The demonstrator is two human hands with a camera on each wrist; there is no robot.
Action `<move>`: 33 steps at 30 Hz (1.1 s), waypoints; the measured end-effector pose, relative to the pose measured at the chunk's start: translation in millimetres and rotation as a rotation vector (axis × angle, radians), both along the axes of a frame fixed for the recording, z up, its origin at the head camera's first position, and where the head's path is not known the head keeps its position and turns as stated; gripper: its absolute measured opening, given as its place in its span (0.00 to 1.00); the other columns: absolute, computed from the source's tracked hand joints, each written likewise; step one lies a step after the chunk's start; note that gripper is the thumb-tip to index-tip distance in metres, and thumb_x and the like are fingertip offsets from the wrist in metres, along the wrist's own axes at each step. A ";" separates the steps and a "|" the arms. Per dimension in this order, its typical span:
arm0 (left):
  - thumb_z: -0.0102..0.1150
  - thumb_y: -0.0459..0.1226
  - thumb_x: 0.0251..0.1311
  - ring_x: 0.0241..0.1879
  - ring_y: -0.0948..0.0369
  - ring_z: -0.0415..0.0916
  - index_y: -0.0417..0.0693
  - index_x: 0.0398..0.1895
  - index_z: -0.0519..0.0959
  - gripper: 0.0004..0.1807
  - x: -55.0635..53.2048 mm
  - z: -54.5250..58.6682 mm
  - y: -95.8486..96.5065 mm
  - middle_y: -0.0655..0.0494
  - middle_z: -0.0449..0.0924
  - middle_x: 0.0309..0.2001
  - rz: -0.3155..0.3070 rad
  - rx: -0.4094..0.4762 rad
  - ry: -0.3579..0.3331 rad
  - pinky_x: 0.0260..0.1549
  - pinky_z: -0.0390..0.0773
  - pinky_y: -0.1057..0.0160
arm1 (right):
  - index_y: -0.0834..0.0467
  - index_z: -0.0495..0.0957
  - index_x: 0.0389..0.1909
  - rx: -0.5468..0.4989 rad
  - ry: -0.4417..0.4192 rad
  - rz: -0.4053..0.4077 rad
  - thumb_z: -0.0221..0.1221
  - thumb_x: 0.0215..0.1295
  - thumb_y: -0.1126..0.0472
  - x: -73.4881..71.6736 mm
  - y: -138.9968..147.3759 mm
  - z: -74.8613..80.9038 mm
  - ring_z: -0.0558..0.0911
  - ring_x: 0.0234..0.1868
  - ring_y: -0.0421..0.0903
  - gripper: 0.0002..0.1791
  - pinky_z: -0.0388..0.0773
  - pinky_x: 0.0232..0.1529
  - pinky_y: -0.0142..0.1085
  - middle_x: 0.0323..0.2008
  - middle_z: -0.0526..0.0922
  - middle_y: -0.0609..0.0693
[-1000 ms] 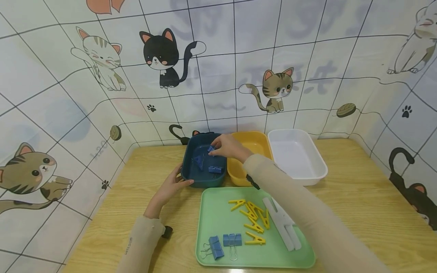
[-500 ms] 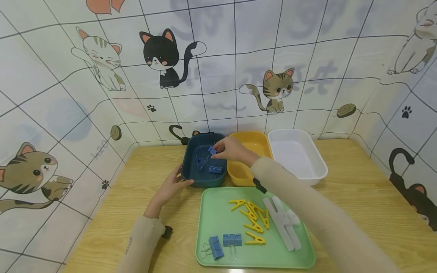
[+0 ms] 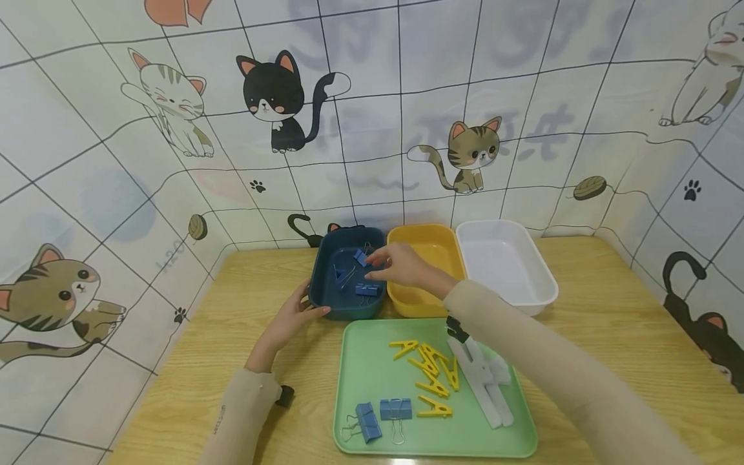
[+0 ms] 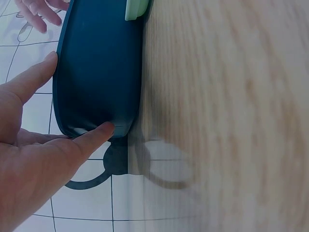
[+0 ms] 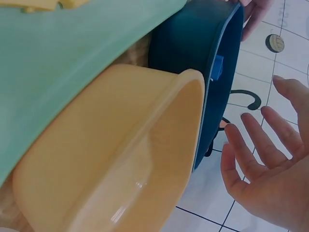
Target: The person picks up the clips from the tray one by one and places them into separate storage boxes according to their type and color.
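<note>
While my right hand (image 3: 401, 265) holds nothing, fingers apart, one blue clip (image 3: 360, 258) lies just beside its fingertips, inside the blue box (image 3: 351, 312). Left hand (image 3: 292, 318) touches that box's near left corner, fingers straight. I judge the clip light, stiff, smooth, not fragile; grip its body, as wires may swing.

Count, from the right hand outward: three clips boxed; beneath, one yellow box (image 3: 440, 250); rightward, one white box (image 3: 500, 258); nearer me, one green tray (image 3: 372, 361) bearing two larger blue clips (image 3: 395, 408), at least six yellow pegs (image 3: 444, 409), overlapping white pieces (image 3: 491, 407) uncounted.

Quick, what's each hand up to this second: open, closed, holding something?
Left hand: open, touching the dark blue bin, not curled around it.
Right hand: open, holding nothing, near a blue binder clip.
</note>
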State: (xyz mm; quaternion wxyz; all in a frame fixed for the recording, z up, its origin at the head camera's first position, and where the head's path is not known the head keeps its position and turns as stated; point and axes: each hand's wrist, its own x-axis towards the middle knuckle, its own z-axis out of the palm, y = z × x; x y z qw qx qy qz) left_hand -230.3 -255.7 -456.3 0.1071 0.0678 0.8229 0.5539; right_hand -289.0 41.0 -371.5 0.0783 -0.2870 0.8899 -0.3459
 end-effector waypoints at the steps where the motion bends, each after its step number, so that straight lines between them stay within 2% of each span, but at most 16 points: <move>1: 0.64 0.40 0.74 0.80 0.32 0.51 0.49 0.87 0.44 0.49 -0.1 -0.2 0.1 0.36 0.45 0.84 0.001 0.001 -0.001 0.73 0.64 0.34 | 0.62 0.85 0.61 -0.007 0.000 0.002 0.70 0.70 0.57 1.5 1.1 0.0 0.87 0.53 0.56 0.22 0.86 0.54 0.43 0.57 0.87 0.60; 10: 0.64 0.40 0.74 0.80 0.32 0.51 0.49 0.87 0.44 0.49 0.3 0.3 0.7 0.36 0.46 0.84 -0.003 0.004 -0.001 0.73 0.64 0.34 | 0.63 0.86 0.58 -0.058 -0.017 0.001 0.71 0.69 0.59 16.1 9.3 -6.8 0.86 0.57 0.59 0.20 0.86 0.57 0.44 0.56 0.88 0.58; 20: 0.65 0.40 0.73 0.80 0.33 0.51 0.49 0.87 0.44 0.50 0.8 2.0 0.8 0.37 0.46 0.84 -0.003 0.012 -0.012 0.73 0.65 0.35 | 0.62 0.87 0.57 -0.073 -0.052 0.062 0.71 0.69 0.59 49.1 18.8 -7.1 0.86 0.56 0.58 0.19 0.86 0.56 0.45 0.55 0.89 0.55; 26: 0.64 0.39 0.74 0.80 0.32 0.51 0.48 0.87 0.43 0.49 -0.1 1.5 0.9 0.36 0.46 0.84 -0.003 0.002 -0.010 0.73 0.64 0.34 | 0.63 0.86 0.57 -0.093 -0.048 0.093 0.71 0.68 0.60 63.3 24.5 -14.6 0.86 0.52 0.55 0.19 0.86 0.55 0.44 0.52 0.90 0.58; 33: 0.64 0.39 0.74 0.80 0.32 0.51 0.49 0.87 0.44 0.49 0.3 1.0 0.3 0.37 0.46 0.84 -0.010 0.010 -0.005 0.73 0.64 0.34 | 0.62 0.87 0.56 -0.098 -0.044 0.136 0.68 0.71 0.59 76.4 31.2 -22.6 0.87 0.47 0.47 0.17 0.87 0.50 0.37 0.51 0.91 0.56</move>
